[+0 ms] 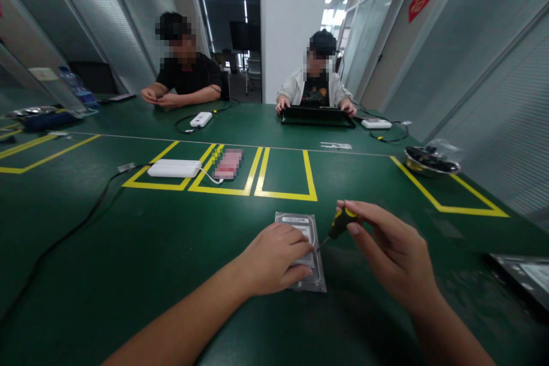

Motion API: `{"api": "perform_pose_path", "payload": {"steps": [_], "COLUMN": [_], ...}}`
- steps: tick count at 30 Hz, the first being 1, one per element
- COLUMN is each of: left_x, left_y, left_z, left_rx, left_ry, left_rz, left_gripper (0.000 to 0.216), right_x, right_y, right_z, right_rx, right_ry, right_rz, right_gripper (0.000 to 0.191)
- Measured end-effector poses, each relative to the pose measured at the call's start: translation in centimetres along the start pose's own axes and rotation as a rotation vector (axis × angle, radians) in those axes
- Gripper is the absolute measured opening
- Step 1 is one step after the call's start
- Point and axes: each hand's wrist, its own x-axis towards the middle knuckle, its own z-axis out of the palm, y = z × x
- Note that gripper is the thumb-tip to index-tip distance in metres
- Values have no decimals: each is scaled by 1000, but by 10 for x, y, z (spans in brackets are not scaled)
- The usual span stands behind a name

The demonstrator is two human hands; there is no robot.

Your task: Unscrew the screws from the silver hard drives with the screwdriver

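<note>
A: Where is the flat silver metal hard drive (295, 222)?

B: It lies flat on the dark green table (128, 251), right in front of the person. It is just below the yellow tape boxes (285, 180).

A: What does the left hand (277, 257) do?

B: It lies on top of the hard drive. The fingers are bent a little and press down. They do not wrap around it. It looks like the hand is there to stop the hard drive from sliding.

A: And the right hand (390, 246)?

B: It pinches a small screwdriver with a black and yellow handle (342, 222). The thumb and fingertips close on the handle. The thin metal tip points down and left, at the right edge of the hard drive, close to the left hand's fingers. It is too small to tell if the tip touches.

A: Why hold it with just the fingertips?

B: Probably so the fingers can twirl it easily. The wrist is lifted off the table, and the arm comes in from the bottom right.

A: And the left arm?

B: It comes in from the bottom left, bare and low over the table.

A: What else is there?

B: A flat white power pack (174, 168) with a cable sits in a tape box. A shiny metal bowl (431, 163) stands far off to the right. Two other people sit across the table, well apart.
</note>
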Motion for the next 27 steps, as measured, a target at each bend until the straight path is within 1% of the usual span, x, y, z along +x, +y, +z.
{"api": "perform_pose_path", "payload": {"steps": [4,9,12,17,20,23,25,27], "left_x": [1,1,1,1,2,2,2,2], "left_y": [0,0,0,1,1,1,1,2], "left_z": [0,0,0,1,0,0,0,0], "left_rx": [0,-4,-2,9,17,22,26,29], "left_ry": [0,-1,1,-1,0,1,3,4], "left_rz": [-2,-7,-8,-10,-14,-16,-16,-15], "left_gripper": [34,34,34,34,34,34,34,34], "right_x": [0,-1,-2,-3,-3,-2,-3,-3], "right_y": [-1,-3,-1,0,-3,-4,-3,-2], "right_z": [1,1,2,6,6,6,6,7], "right_rx": [-19,-65,-53,6,50,68,62,54], "right_ry": [0,13,16,101,58,-6,-1,44], "right_rz": [-21,-8,-10,8,9,-3,-4,1], "right_gripper": [38,41,40,32,29,34,36,35]}}
